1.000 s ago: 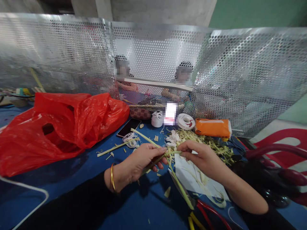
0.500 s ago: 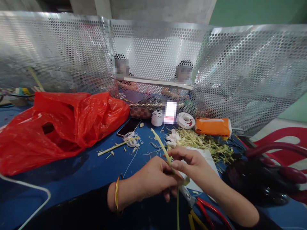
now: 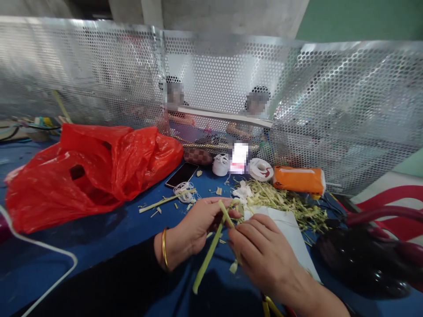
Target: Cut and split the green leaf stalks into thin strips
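Observation:
My left hand (image 3: 200, 222), with a gold bangle at the wrist, pinches a pale green plant strip (image 3: 209, 259). One length of the strip hangs down toward me; another slants across it toward my right hand (image 3: 264, 248). Curled fingers of that hand close on the slanting part, though their tips are partly hidden. Small leafy bits show by the left fingertips. Below my right hand, yellow tool handles (image 3: 272, 306) stick out, mostly covered. A sheet of white paper (image 3: 289, 226) lies under and behind the right hand.
A heap of green trimmings (image 3: 291, 202) lies behind the paper. Around it are an orange pack (image 3: 299, 179), a white spool (image 3: 261, 169) and a dark glossy appliance (image 3: 363, 264). A red plastic bag (image 3: 95, 171) covers the left, near a phone (image 3: 181, 175). Perforated metal panels (image 3: 214, 75) stand behind; two people sit beyond.
My left hand has turned and moved up with the strip; my right hand has moved down and closed on it. The strip now points down toward me. The silver jaws of the red-handled tool are now hidden.

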`<state>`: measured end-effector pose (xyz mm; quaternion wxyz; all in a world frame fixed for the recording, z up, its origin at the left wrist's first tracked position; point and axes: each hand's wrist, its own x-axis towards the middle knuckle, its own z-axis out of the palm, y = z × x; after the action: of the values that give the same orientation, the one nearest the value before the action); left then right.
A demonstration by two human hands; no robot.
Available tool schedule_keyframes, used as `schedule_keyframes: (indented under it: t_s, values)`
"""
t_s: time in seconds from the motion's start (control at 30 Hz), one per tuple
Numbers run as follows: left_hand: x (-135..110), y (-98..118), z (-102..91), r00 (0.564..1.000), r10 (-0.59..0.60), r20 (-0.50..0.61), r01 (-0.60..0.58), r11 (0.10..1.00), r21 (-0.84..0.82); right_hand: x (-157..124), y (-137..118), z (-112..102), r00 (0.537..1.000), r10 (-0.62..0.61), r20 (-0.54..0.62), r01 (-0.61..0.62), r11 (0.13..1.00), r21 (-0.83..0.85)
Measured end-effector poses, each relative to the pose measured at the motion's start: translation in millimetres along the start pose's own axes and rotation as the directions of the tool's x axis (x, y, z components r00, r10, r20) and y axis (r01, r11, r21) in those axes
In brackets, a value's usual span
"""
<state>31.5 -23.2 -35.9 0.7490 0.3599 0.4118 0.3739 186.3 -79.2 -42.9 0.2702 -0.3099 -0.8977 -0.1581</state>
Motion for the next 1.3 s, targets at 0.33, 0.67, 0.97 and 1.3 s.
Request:
schedule_keyframes:
  t_s: [0.33, 0.67, 0.97, 1.3]
  values:
    - [-3.1, 4.1, 3.7, 0.999, -0.019, -0.030, 0.012, 0.979, -0.206, -6.1, 11.3, 20.8, 0.996, 0.069, -0.058, -0.063, 0.994, 0.093]
    - [0.3, -4.3, 5.5, 1.000, 0.013, -0.028, -0.021, 0.952, -0.305, -10.8, 9.8, 24.7, 0.988, 0.102, -0.115, -0.101, 0.995, 0.011]
    - [-3.1, -16.5, 11.8, 0.997, 0.072, -0.038, -0.078, 0.977, -0.198, -8.2, 6.7, 22.5, 0.990, -0.139, 0.003, 0.139, 0.989, -0.054]
    - [-4.5, -24.4, 10.9, 0.995, 0.094, -0.026, -0.097, 0.984, -0.151, -9.6, 2.6, 26.0, 0.988, -0.156, 0.000, 0.154, 0.978, -0.142]
